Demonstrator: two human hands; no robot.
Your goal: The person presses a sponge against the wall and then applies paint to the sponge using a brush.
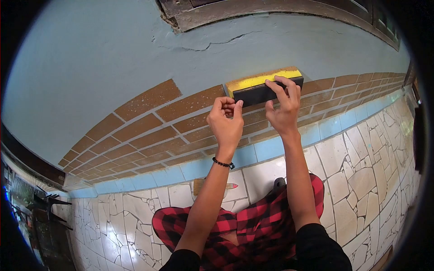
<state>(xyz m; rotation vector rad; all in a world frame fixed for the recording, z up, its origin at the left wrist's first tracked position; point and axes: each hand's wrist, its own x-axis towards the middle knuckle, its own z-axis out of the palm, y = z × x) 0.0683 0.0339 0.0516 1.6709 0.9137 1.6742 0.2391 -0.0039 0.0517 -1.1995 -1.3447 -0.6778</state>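
Observation:
A rectangular sponge block (266, 86) with a black backing, a yellow layer and a brown face lies against the wall, at the top row of the painted brick pattern. At its lower left corner, my left hand (226, 119) is closed, thumb and index finger pinching at the black backing. My right hand (285, 106) grips the block nearer its right end, fingertips over the upper edge by the yellow layer and thumb below. Brown painted bricks (147, 99) with pale joint lines run along the wall on both sides; the part behind the block is hidden.
A paintbrush (197, 186) with a red-tipped handle lies on the stone-tiled floor (348, 180), partly behind my left forearm. Light blue tiles (266, 149) line the wall's foot. A crack (210, 45) crosses the grey wall under a wooden frame (253, 16). Dark furniture (52, 221) stands far left.

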